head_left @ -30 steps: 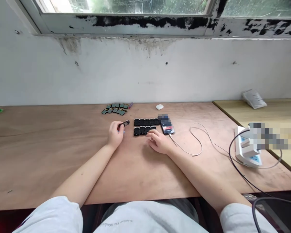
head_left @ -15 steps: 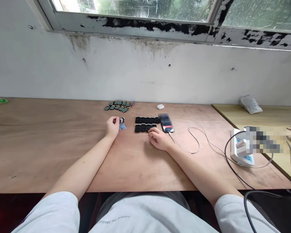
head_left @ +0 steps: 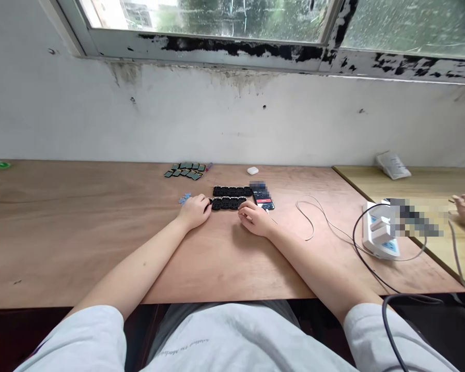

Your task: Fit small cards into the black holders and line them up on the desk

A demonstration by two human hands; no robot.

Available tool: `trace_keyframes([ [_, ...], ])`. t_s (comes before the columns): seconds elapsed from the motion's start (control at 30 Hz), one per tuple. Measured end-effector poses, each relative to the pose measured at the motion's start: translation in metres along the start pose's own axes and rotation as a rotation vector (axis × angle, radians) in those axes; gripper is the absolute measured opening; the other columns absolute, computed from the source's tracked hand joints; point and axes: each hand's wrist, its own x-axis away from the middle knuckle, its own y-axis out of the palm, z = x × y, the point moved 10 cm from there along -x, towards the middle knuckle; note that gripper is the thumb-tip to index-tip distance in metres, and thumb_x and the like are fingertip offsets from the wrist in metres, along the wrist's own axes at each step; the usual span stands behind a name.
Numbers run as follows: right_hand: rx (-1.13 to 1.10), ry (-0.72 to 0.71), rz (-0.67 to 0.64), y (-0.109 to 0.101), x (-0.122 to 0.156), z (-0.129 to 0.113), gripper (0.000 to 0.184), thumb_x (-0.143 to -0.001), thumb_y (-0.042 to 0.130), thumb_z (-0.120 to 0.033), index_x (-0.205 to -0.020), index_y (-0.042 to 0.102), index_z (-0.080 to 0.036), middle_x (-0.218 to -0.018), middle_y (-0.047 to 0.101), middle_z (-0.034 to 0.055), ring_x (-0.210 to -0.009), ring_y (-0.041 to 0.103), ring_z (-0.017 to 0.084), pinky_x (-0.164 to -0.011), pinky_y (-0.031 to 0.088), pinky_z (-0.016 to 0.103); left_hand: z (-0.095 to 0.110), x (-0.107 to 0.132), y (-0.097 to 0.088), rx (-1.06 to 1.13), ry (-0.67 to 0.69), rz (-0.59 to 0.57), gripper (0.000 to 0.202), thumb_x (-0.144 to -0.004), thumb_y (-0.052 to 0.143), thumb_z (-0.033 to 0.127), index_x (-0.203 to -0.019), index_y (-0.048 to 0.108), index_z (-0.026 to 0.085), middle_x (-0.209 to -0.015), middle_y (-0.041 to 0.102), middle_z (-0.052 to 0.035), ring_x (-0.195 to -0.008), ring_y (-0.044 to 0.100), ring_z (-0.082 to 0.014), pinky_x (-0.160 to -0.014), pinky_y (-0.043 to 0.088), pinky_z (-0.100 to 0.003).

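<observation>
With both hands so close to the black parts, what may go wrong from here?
1. The left hand and right hand sit at the ends of the front row of black parts; a small push might disorder the rows.
2. The white cable runs from the phone just beside the right hand; a snag might drag the phone.

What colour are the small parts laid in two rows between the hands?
Black; the two rows of small parts show best in the head view.
</observation>
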Motion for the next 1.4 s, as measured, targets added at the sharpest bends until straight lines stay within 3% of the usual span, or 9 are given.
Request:
trace_keyframes([
  [0.2, -0.005, -0.008, -0.041, 0.003, -0.003, -0.004, 0.012, -0.098, 0.055, -0.016, -0.100, 0.065, -0.023, -0.112, 0.068, 0.0112, -0.093, 0.068, 0.020, -0.080, 0.059, 0.033, 0.009, 0.001, 0.004, 0.082, 0.108, -0.039, 0.025, -0.101, 0.049, 0.030, -0.098, 0.071, 0.019, -0.111, 0.068, -0.0136, -0.101, 0.067, -0.0286, -0.089, 0.054, -0.044],
  [0.43, 0.095, -0.026, -0.046, 0.008, -0.003, 0.003, 0.012, -0.097, 0.056, -0.015, -0.095, 0.066, -0.022, -0.106, 0.069, 0.0105, -0.096, 0.064, 0.023, -0.084, 0.054, 0.037, 0.012, 0.000, 0.008, 0.147, 0.137, -0.073, 0.025, -0.100, 0.053, 0.032, -0.106, 0.073, 0.020, -0.116, 0.068, -0.0133, -0.109, 0.066, -0.0297, -0.096, 0.055, -0.046],
  [0.6, 0.417, 0.175, -0.032, 0.005, 0.000, 0.023, 0.015, -0.100, 0.056, -0.019, -0.090, 0.066, -0.022, -0.105, 0.071, 0.0104, -0.103, 0.058, 0.027, -0.092, 0.045, 0.043, 0.014, 0.000, 0.008, 0.182, 0.152, -0.070, 0.028, -0.100, 0.055, 0.034, -0.113, 0.075, 0.019, -0.123, 0.067, -0.0144, -0.112, 0.066, -0.0303, -0.100, 0.055, -0.048],
  [0.73, 0.567, 0.283, -0.086, 0.002, 0.002, 0.034, 0.016, -0.103, 0.053, -0.022, -0.099, 0.069, -0.021, -0.111, 0.071, 0.0112, -0.112, 0.056, 0.029, -0.098, 0.040, 0.044, 0.016, 0.000, 0.010, 0.200, 0.176, -0.078, 0.031, -0.100, 0.055, 0.034, -0.116, 0.075, 0.018, -0.125, 0.067, -0.0152, -0.115, 0.065, -0.0311, -0.102, 0.055, -0.048],
  [0.87, 0.640, 0.396, -0.073, -0.008, 0.002, 0.047, 0.021, -0.104, 0.052, -0.028, -0.109, 0.070, -0.019, -0.118, 0.070, 0.0143, -0.117, 0.053, 0.032, -0.101, 0.038, 0.046, 0.018, 0.000, 0.010, 0.242, 0.199, -0.083, 0.032, -0.100, 0.055, 0.032, -0.120, 0.074, 0.018, -0.124, 0.067, -0.0152, -0.116, 0.066, -0.0305, -0.103, 0.055, -0.047],
  [1.1, 0.657, 0.444, -0.109, -0.007, 0.000, 0.055, 0.030, -0.108, 0.048, -0.037, -0.102, 0.072, -0.020, -0.120, 0.069, 0.0147, -0.122, 0.051, 0.033, -0.107, 0.036, 0.049, 0.018, 0.002, 0.007, 0.300, 0.199, -0.082, 0.033, -0.100, 0.053, 0.030, -0.124, 0.072, 0.017, -0.127, 0.066, -0.0163, -0.116, 0.067, -0.0300, -0.103, 0.056, -0.045],
  [1.27, 0.658, 0.459, -0.117, -0.007, 0.001, 0.055, 0.026, -0.107, 0.049, -0.037, -0.105, 0.069, -0.020, -0.121, 0.068, 0.0157, -0.122, 0.051, 0.034, -0.106, 0.037, 0.049, 0.008, 0.000, 0.001, 0.320, 0.118, -0.033, 0.030, -0.100, 0.052, 0.030, -0.121, 0.072, 0.019, -0.125, 0.069, -0.0133, -0.114, 0.068, -0.0278, -0.101, 0.054, -0.042],
  [1.4, 0.649, 0.489, -0.112, -0.008, 0.000, 0.059, 0.028, -0.108, 0.047, -0.039, -0.111, 0.067, -0.020, -0.124, 0.069, 0.0166, -0.124, 0.052, 0.035, -0.108, 0.036, 0.052, -0.030, 0.000, -0.009, 0.165, -0.107, 0.077, 0.027, -0.097, 0.051, 0.024, -0.110, 0.073, 0.018, -0.114, 0.073, -0.0128, -0.111, 0.068, -0.0304, -0.102, 0.048, -0.048],
])
